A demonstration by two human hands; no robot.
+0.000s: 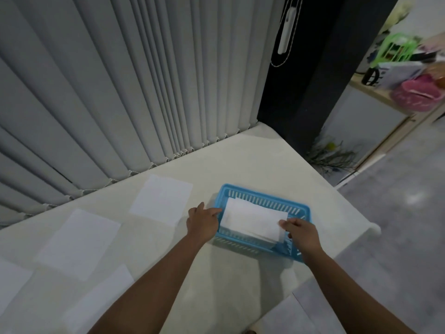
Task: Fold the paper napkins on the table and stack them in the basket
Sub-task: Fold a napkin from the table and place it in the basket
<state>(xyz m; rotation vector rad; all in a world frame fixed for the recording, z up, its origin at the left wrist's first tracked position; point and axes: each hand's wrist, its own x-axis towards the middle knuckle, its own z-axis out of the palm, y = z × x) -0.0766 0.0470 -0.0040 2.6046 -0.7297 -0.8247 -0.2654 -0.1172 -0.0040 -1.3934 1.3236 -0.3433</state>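
A blue slatted plastic basket sits on the white table near its right edge. A folded white napkin lies on top of a stack inside it. My right hand pinches the napkin's right end with thumb and fingers. My left hand rests at the basket's left rim, fingertips touching the napkin's left end. Unfolded white napkins lie flat on the table to the left: one by the blinds, one nearer, one at the front.
Grey vertical blinds hang along the table's far edge. The table's right edge drops to a grey floor. A shelf with a green rack and pink item stands far right. Another napkin's corner shows at the left edge.
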